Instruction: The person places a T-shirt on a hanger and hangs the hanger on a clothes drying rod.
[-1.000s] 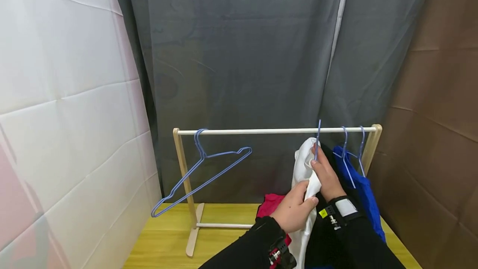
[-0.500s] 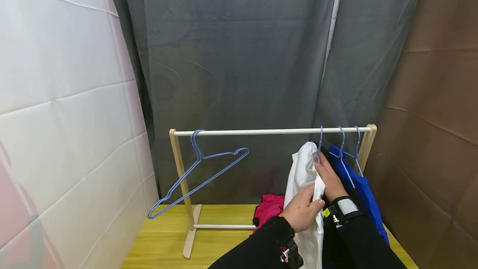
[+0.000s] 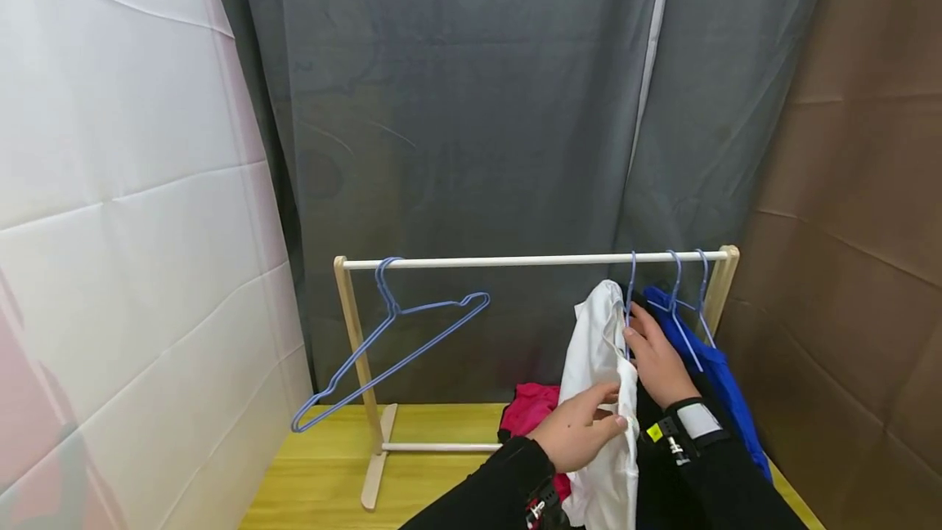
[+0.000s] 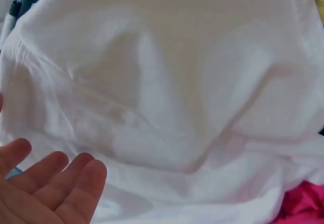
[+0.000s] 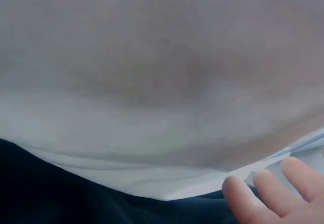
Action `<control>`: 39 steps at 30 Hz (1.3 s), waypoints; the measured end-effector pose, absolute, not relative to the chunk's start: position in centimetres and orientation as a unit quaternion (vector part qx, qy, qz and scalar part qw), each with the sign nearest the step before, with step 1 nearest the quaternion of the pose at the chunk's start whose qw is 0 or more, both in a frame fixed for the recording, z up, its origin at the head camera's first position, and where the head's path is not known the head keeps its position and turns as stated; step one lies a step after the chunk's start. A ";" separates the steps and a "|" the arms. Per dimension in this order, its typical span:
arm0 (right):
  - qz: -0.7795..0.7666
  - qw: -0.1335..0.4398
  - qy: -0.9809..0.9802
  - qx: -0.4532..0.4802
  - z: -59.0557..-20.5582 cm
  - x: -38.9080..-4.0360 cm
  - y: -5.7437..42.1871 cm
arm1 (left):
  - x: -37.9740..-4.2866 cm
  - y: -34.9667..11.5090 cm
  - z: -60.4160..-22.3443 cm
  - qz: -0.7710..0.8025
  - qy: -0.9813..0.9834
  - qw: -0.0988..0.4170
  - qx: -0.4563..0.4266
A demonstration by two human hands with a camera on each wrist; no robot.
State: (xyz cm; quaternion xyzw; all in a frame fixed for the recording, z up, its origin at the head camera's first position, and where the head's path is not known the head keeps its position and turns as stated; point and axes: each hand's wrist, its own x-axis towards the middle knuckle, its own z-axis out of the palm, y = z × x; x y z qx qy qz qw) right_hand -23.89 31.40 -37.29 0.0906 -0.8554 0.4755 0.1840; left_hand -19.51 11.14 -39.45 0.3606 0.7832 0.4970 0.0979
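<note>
A white garment [image 3: 596,350] hangs from a blue wire hanger [image 3: 630,289] whose hook sits over the rack's rail. My left hand [image 3: 577,429] is at the garment's near side, its fingers loosely spread and holding nothing. In the left wrist view those fingers [image 4: 83,183] lie in front of the white cloth. On the garment's right, near its collar and the hanger, is my right hand [image 3: 657,358]. Its relaxed fingertips [image 5: 238,188] show beside the garment's edge in the right wrist view. The hanger's lower part is hidden inside the cloth.
A white rail [image 3: 500,261] on wooden legs stands on a yellow wood-grain table [image 3: 316,481]. Bare blue hangers [image 3: 393,313] hang at its left. A blue garment [image 3: 724,383] and a black one hang at right. A red cloth [image 3: 531,409] lies behind the white garment.
The hanger's hook, earlier raised above the rail, now rests over it. My left hand has let go of the white garment and drawn slightly left; my right fingers have loosened from the collar.
</note>
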 end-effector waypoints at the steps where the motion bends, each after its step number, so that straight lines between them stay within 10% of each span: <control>1: 0.465 0.194 -0.859 0.090 -37.1 -23.5 31.3 | -19.4 10.8 -39.5 0.488 0.790 0.097 0.357; 15: 0.413 0.312 -0.851 0.088 -32.8 -18.0 27.7 | -18.4 2.9 -41.0 0.426 0.838 -0.011 0.340; 28: 0.493 0.234 -0.821 0.166 -30.8 -14.6 20.0 | -18.0 -5.1 -41.8 0.414 0.867 -0.084 0.263; 39: 0.578 0.155 -0.793 0.119 -34.3 -14.8 16.5 | -18.3 -9.5 -41.5 0.335 0.878 -0.283 0.189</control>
